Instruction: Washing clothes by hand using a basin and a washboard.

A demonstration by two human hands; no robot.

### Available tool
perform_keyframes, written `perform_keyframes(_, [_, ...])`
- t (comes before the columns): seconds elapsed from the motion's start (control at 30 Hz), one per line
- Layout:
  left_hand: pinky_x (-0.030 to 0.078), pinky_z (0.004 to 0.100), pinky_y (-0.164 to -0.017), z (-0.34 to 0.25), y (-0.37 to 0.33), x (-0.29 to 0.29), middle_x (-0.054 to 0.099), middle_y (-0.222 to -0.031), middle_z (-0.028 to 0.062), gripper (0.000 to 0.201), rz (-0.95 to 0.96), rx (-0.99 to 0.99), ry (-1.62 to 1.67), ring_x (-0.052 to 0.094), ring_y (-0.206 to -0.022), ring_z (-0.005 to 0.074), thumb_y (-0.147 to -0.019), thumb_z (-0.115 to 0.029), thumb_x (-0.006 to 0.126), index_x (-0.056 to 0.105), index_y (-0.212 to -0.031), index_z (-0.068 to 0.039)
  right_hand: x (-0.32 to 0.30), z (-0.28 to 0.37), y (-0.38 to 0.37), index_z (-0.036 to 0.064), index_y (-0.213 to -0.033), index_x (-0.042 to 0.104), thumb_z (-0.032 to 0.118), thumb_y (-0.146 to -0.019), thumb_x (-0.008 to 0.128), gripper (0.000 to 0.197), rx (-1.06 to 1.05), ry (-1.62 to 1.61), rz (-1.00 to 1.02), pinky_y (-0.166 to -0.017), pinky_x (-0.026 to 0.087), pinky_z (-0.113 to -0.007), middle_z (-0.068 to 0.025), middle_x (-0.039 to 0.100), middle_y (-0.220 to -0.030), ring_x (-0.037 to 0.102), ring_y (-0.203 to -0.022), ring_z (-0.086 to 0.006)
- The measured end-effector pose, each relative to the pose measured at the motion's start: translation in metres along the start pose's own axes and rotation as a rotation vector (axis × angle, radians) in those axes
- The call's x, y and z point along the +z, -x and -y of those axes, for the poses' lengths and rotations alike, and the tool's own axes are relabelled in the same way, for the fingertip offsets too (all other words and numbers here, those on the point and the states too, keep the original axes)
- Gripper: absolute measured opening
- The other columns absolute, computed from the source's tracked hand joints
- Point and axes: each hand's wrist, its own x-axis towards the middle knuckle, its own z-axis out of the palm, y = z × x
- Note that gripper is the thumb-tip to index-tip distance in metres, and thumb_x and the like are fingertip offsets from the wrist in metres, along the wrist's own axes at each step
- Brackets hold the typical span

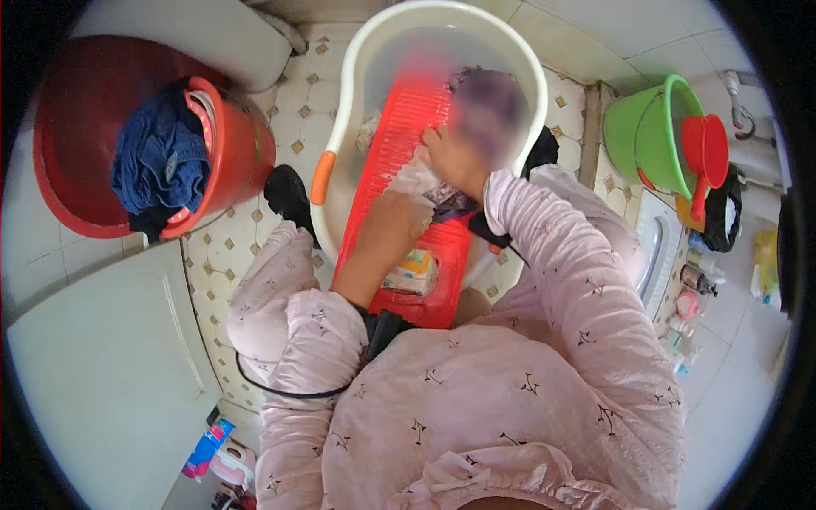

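Note:
A red ridged washboard (pixel 393 136) leans lengthwise in a white oval tub (pixel 537 81) of cloudy water, its near end towards my lap. On the board lies a pale, wet cloth (pixel 413 177). My left hand (pixel 395 219) is closed on its near edge, and my right hand (pixel 455 160) grips its far right side. A dark purple garment (pixel 495 106) trails over the board's right side into the tub, with part of it showing below my right wrist. Soap in a white and yellow wrapper (pixel 414 271) rests on the board's lower end, beside my left wrist.
At left, a dark red basin (pixel 81 183) stands by an orange-red bucket (pixel 246 140) draped with blue denim (pixel 161 157). At right are a green bucket (pixel 633 132), a red dipper (pixel 705 153), a squat toilet (pixel 657 246) and several bottles (pixel 697 279). The floor is patterned tile.

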Motion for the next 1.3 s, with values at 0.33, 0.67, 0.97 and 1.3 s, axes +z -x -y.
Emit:
perform_keyframes(0.33, [0.043, 0.0358, -0.084, 0.01, -0.015, -0.026, 0.056, -0.105, 0.0109, 0.028, -0.034, 0.064, 0.697, 0.054, -0.099, 0.0266, -0.082, -0.011, 0.055, 0.045, -0.108, -0.007, -0.129, 0.03, 0.023, 0.0007, -0.098, 0.055, 0.022, -0.08, 0.058, 0.028, 0.147, -0.989, 0.211, -0.067, 0.045, -0.031, -0.0135, 0.06, -0.088, 0.057, -0.075, -0.0215])
perform_keyframes(0.67, [0.042, 0.0337, -0.089, -0.093, -0.007, -0.119, 0.056, -0.112, 0.0096, 0.036, -0.299, 0.311, 1.927, 0.054, -0.104, 0.0193, -0.094, -0.038, 0.036, 0.051, -0.1, -0.006, -0.212, 0.081, 0.018, 0.002, -0.089, 0.053, 0.022, -0.086, 0.053, 0.02, 0.181, -1.234, -0.517, -0.064, 0.045, -0.033, -0.0131, 0.058, -0.074, 0.057, -0.068, -0.0215])
perform_keyframes(0.97, [0.047, 0.0323, -0.073, -0.088, -0.049, -0.121, 0.057, -0.09, 0.0056, 0.035, -0.494, 0.001, 1.798, 0.057, -0.081, 0.0163, -0.095, -0.035, 0.036, 0.05, -0.104, -0.005, -0.152, 0.065, -0.051, 0.0015, -0.076, 0.052, 0.023, -0.08, 0.05, 0.022, 0.361, -0.77, -0.613, -0.062, 0.039, -0.051, -0.0235, 0.055, -0.074, 0.053, -0.07, -0.0439])
perform_keyframes(1.3, [0.046, 0.0301, -0.066, -0.064, -0.063, -0.112, 0.056, -0.082, 0.0028, 0.03, -0.604, -0.111, 1.781, 0.056, -0.074, 0.0139, -0.094, -0.033, 0.039, 0.052, -0.098, -0.006, -0.151, 0.087, -0.04, 0.0016, -0.077, 0.053, 0.017, -0.081, 0.049, 0.016, 0.286, -0.838, -0.6, -0.06, 0.041, -0.046, -0.0231, 0.054, -0.071, 0.054, -0.068, -0.0403])
